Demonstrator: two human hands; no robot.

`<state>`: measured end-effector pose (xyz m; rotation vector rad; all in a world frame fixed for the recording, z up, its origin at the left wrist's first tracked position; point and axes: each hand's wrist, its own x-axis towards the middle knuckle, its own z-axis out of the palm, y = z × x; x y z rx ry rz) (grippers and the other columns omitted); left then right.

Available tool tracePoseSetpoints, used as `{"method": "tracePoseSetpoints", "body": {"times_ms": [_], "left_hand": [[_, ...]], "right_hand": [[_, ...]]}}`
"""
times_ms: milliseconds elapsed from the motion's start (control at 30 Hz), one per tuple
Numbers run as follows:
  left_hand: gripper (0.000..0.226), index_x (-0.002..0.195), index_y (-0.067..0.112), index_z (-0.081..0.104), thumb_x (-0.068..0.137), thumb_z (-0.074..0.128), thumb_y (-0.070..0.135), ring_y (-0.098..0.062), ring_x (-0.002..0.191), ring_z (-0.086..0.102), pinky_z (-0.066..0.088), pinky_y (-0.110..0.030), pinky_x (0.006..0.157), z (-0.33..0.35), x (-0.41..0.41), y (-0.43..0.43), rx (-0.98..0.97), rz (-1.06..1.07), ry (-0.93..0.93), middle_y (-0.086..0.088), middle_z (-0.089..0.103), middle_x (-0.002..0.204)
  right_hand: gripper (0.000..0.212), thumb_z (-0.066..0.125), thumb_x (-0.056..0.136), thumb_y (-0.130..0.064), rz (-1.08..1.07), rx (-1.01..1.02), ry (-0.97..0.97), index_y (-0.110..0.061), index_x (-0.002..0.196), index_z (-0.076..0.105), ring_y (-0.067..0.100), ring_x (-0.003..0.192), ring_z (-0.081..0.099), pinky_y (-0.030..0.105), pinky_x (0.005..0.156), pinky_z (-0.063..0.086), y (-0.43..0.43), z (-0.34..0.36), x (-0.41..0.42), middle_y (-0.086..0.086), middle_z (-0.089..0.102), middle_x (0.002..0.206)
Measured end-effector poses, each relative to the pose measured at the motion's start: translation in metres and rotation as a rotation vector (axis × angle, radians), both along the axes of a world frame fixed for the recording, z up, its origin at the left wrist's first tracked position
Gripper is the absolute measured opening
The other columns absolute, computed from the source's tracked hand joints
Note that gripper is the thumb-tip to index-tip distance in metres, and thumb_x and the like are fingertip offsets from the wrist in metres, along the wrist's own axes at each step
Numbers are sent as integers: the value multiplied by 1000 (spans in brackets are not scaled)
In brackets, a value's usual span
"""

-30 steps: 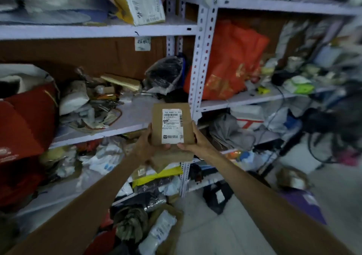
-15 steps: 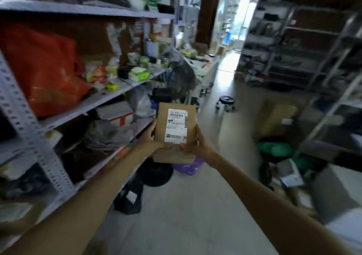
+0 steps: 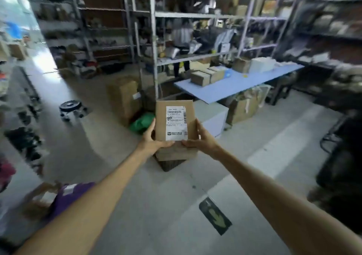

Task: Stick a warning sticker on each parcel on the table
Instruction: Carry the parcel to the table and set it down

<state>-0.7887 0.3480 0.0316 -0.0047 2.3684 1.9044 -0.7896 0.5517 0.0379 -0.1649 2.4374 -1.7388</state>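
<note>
The left hand (image 3: 150,141) and right hand (image 3: 201,139) clamp fingers round the labelled brown cardboard parcel (image 3: 176,123) at centre; best carried level, label up, to the blue table (image 3: 235,86), upper right.

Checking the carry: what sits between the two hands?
The labelled cardboard parcel, gripped by the left hand and the right hand, in the head view.

Grey floor (image 3: 156,205), cluttered metal shelving (image 3: 195,15), dim light.

Arms outstretched — left grip (image 3: 149,141) and right grip (image 3: 203,140) around parcel (image 3: 176,121)
</note>
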Motion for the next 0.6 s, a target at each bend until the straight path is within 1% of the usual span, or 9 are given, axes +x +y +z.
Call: {"method": "tracePoseSetpoints", "body": {"times_ms": [67, 100, 167, 200, 267, 333, 467, 533, 600], "left_hand": [[112, 152, 29, 15, 67, 85, 9, -8, 123, 43, 42, -16, 93, 2, -8, 29, 21, -123, -19, 11, 41, 137], [113, 152, 31, 13, 67, 85, 9, -10, 122, 46, 45, -21, 91, 2, -10, 42, 51, -195, -41, 10, 44, 138], [124, 151, 36, 13, 56, 92, 22, -16, 122, 52, 46, -39, 101, 0, -12, 67, 48, -326, -85, 4, 49, 141], [124, 151, 36, 15, 55, 92, 22, -16, 120, 53, 44, -41, 103, 0, -11, 80, 33, -373, -77, 4, 51, 139], [110, 152, 27, 16, 67, 84, 7, -13, 116, 51, 43, -31, 102, 0, -6, 105, 35, -450, -62, 7, 51, 128], [102, 152, 23, 17, 73, 77, -3, -13, 112, 51, 43, -25, 95, 1, 1, 128, 34, -551, -42, 4, 50, 123], [108, 153, 26, 14, 71, 80, 2, -18, 114, 55, 47, -36, 100, -7, 4, 162, 27, -664, -79, -2, 54, 130], [112, 153, 31, 15, 68, 83, 6, -20, 117, 56, 47, -41, 101, -11, -1, 178, -5, -721, -83, -3, 55, 133], [114, 153, 32, 15, 66, 85, 10, -20, 118, 55, 48, -42, 101, -14, -6, 193, -22, -757, -76, -2, 55, 135]], "right_hand": [[117, 84, 63, -31, -128, 4, -5, -19, 152, 9, 21, 127, 47, 36, 100, 49, 27, -1, 11, -2, 47, 138], [109, 83, 69, -21, -180, -16, -12, -16, 151, 11, 22, 125, 49, 34, 96, 52, 39, -2, 19, -1, 49, 133], [97, 77, 76, -5, -265, -75, -35, -16, 149, 14, 22, 120, 51, 28, 86, 55, 62, -5, 39, 4, 49, 131], [95, 76, 77, -2, -316, -80, -40, -16, 148, 15, 23, 118, 53, 29, 86, 55, 72, -4, 52, 6, 49, 131], [91, 78, 75, -4, -404, -65, -26, -17, 145, 22, 25, 116, 57, 38, 93, 54, 90, -4, 73, 5, 54, 128], [82, 79, 75, -7, -463, -36, -27, -17, 139, 30, 21, 109, 60, 35, 89, 56, 106, -7, 91, 1, 59, 121], [96, 80, 74, -17, -605, 7, -53, -22, 146, 17, 26, 115, 56, 46, 96, 51, 129, -11, 118, 2, 53, 124], [94, 77, 78, -12, -666, -16, -57, -15, 148, 14, 22, 113, 56, 36, 92, 53, 138, -16, 126, -3, 53, 116], [80, 73, 80, -4, -695, -32, -44, -14, 141, 23, 19, 107, 57, 22, 79, 55, 148, -22, 130, -6, 54, 108]]}}
